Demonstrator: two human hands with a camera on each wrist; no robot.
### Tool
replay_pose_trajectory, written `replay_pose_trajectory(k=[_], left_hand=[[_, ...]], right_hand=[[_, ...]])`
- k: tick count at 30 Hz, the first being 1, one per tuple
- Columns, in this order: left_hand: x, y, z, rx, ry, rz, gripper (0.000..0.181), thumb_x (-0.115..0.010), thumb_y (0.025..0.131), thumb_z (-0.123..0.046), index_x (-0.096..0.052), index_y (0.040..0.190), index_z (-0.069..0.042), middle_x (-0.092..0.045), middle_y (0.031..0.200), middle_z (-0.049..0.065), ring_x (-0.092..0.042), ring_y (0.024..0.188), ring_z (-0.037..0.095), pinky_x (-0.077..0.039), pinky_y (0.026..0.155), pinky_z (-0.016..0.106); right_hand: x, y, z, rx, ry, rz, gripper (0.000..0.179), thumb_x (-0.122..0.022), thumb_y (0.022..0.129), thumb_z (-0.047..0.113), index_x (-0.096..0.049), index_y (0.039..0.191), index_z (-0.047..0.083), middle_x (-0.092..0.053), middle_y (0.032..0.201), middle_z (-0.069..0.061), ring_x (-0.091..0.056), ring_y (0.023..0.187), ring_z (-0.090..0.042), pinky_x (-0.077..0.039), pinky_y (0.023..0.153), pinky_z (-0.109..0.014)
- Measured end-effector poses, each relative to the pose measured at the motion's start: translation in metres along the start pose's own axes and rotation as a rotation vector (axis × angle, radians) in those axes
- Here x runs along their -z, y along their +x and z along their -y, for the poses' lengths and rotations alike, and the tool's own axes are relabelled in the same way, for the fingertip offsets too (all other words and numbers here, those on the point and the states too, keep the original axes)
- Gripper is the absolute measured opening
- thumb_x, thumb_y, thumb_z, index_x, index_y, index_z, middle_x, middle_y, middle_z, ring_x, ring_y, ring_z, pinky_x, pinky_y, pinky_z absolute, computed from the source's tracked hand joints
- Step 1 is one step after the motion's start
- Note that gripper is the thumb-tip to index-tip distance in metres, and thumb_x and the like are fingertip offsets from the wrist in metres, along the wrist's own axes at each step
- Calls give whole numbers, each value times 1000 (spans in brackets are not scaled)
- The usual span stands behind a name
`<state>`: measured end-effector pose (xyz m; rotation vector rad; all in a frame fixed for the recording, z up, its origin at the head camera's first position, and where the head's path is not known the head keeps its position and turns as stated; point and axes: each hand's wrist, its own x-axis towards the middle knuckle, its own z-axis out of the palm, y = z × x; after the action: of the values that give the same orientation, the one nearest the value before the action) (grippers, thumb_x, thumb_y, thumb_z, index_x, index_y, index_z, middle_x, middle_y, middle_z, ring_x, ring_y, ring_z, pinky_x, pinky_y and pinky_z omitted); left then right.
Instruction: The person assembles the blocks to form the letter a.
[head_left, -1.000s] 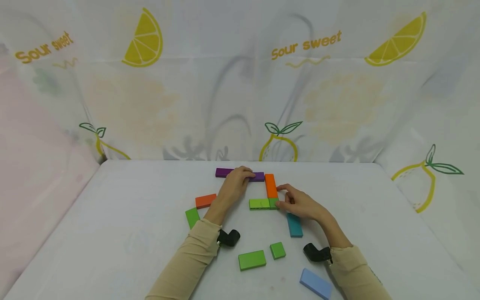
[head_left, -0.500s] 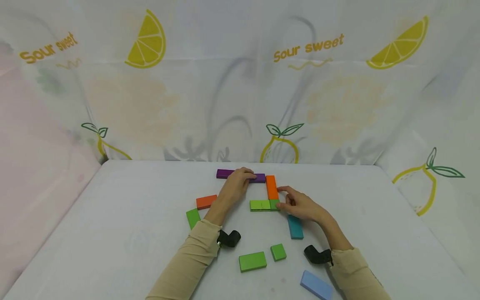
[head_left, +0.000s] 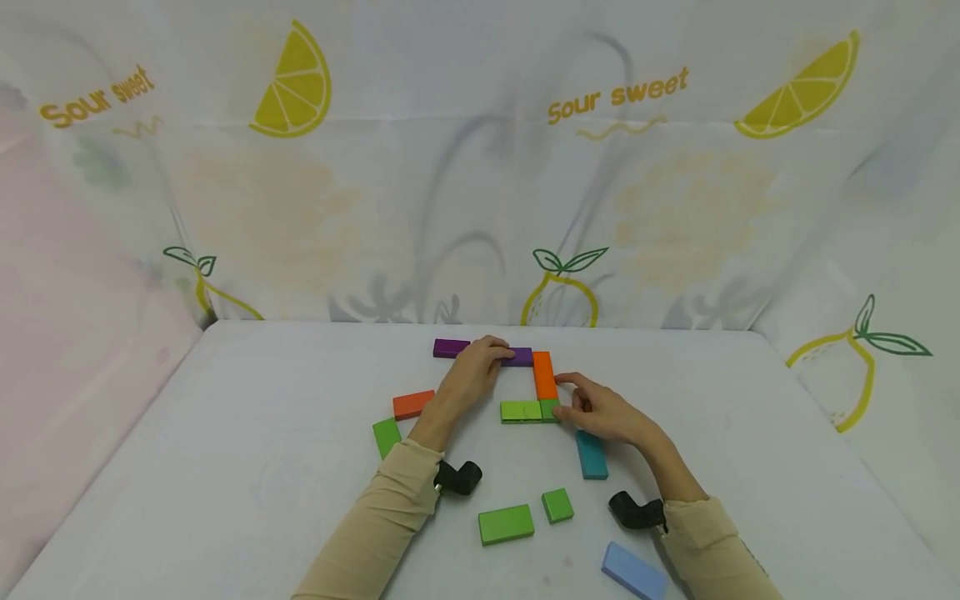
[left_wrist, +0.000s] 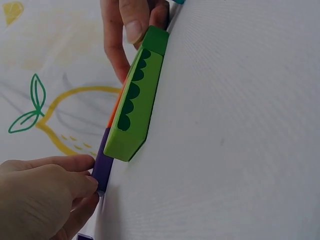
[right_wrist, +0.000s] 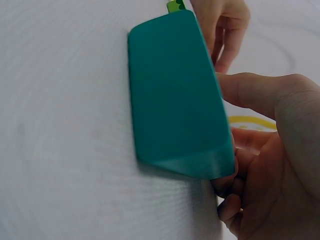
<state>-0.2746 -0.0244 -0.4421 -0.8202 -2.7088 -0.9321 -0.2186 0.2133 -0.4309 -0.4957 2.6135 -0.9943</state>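
Observation:
In the head view my left hand (head_left: pixel 467 371) is at the back of the table, its fingers on a purple block (head_left: pixel 519 358). The left wrist view shows the thumb and fingertips pinching that block's end. An orange block (head_left: pixel 544 375) runs from the purple one toward a small green block (head_left: pixel 551 410), which abuts a light green block (head_left: pixel 519 412) with dark green scallops on its side. My right hand (head_left: pixel 606 410) touches this corner from the right: the index finger lies by the orange block, the thumb at the small green one. Its other fingers are curled in.
A second purple block (head_left: pixel 450 348) lies left of my left hand. Around the forearms are a red-orange block (head_left: pixel 412 405), a green block (head_left: pixel 387 435), a teal block (head_left: pixel 592 456), a wide green block (head_left: pixel 506 525), a green cube (head_left: pixel 557 505) and a light blue block (head_left: pixel 633 571).
The head view has shifted very slightly, so everything appears a little lower. Both hands and the blocks keep their places relative to each other.

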Motion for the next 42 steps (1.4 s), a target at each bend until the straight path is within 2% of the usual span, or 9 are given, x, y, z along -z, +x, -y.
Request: replay_pose_trajectory(k=[7,13,17,21,24,26,30,35,42], left_hand=[[0,1,-1,26,-19,19,27,-56,89,5,-70,110,-6,-62,119,10,-58,113,26,-46,100,37],[1,1,-4,54,6,42,28,-59,89,1,-68,113,-9,-62,122,7,-57,114,25,-45,101,37],[5,1,-7,46,32,24,26,-62,90,-8,-67,114,-12,-62,122,4,-57,115,23,-47,99,36],[15,1,-8,48,-2,2,25,-62,91,-13,-66,115,-12,-61,122,4,-57,116,23,-47,99,38],[26,0,-4,62,-54,-12,25,-61,91,-13,-66,116,-11,-61,122,4,-57,116,24,-47,98,41],[34,0,1,64,-83,-37,25,-61,91,-12,-66,115,-11,-62,121,5,-59,110,25,-49,94,42],[45,-1,12,66,-98,-81,24,-62,90,-9,-68,113,-10,-64,119,6,-60,109,26,-48,93,42],[51,-5,26,118,-110,-70,25,-63,89,-10,-67,114,-8,-62,122,8,-54,121,28,-43,102,45],[54,-9,38,166,-92,-54,29,-64,87,-7,-65,116,-4,-61,121,14,-53,121,33,-40,105,46]], right_hand=[[0,0,-1,3,5,-2,52,-60,91,33,-44,135,9,-46,72,1,-42,61,-11,-31,54,-21],[0,-1,-1,0,11,-3,52,-61,91,33,-44,135,10,-46,72,1,-42,61,-10,-31,54,-21],[0,-1,-2,-3,7,-4,52,-60,91,34,-44,135,10,-46,72,1,-42,61,-11,-30,54,-21],[-1,0,-3,6,8,-5,52,-60,91,34,-44,135,10,-46,71,1,-42,61,-10,-31,54,-21],[-1,0,-3,19,13,-4,52,-60,92,33,-44,135,9,-46,71,1,-42,60,-10,-31,54,-21],[-2,-1,-3,29,18,-5,52,-60,91,32,-44,135,8,-46,71,1,-42,60,-10,-31,54,-21],[-2,-2,-3,33,22,-9,52,-60,91,32,-44,135,8,-46,71,1,-42,60,-10,-31,54,-21],[-3,-2,-4,26,20,-6,52,-60,91,33,-44,135,8,-47,71,2,-43,60,-9,-32,54,-21],[-2,-1,-2,26,20,-9,53,-60,91,32,-44,135,8,-47,71,1,-42,60,-10,-31,54,-21]])
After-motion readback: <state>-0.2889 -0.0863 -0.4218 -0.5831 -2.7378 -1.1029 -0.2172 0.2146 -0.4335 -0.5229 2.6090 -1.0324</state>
